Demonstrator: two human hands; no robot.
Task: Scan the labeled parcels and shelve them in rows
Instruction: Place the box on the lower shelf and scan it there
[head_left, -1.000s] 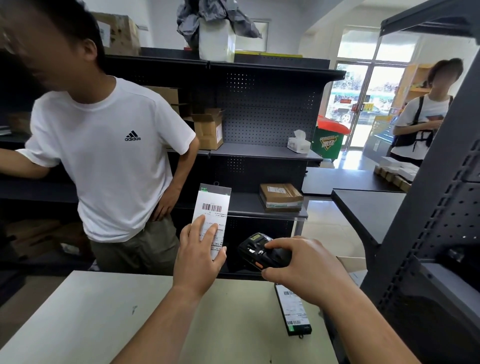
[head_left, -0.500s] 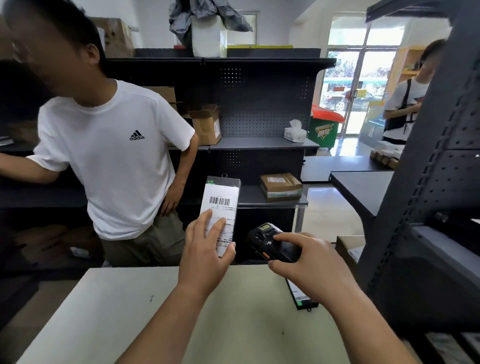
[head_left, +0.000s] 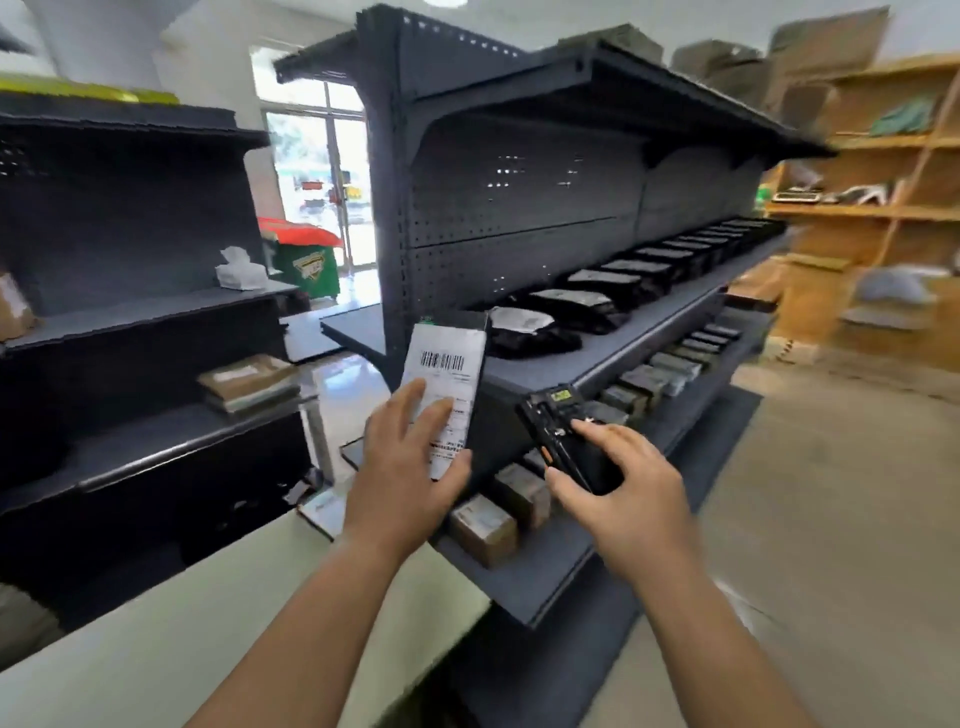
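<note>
Shelving (head_left: 519, 208): one parcel (head_left: 448, 364), perhaps one scanner (head_left: 563, 441)

Only the person's two arms show, entering from the bottom edge of the frame. The left grip (head_left: 402, 478) at the lower middle and the right grip (head_left: 628, 499) just to its right are both bare. The left forearm (head_left: 311, 623) and the right forearm (head_left: 727, 649) are bare too, from the wrist down to the frame's edge. Both are slim and smooth, their outlines slightly softened by blur.
</note>
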